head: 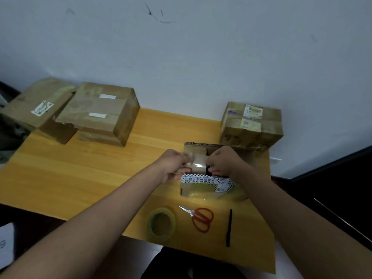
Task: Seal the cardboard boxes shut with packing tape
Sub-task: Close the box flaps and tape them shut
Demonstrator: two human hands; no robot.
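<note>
A small cardboard box with a black-and-white printed band stands in front of me, its far flap upright. Over its top, a strip of clear tape stretches between my hands. My left hand pinches the strip's left end, while my right hand holds the right end with curled fingers above a dark gap in the box's top. A roll of clear packing tape lies flat on the wooden table near its front edge.
Red-handled scissors and a black pen lie beside the roll. Two large taped boxes sit at the back left, another taped box at the back right against the wall. A dark surface borders the table's right side.
</note>
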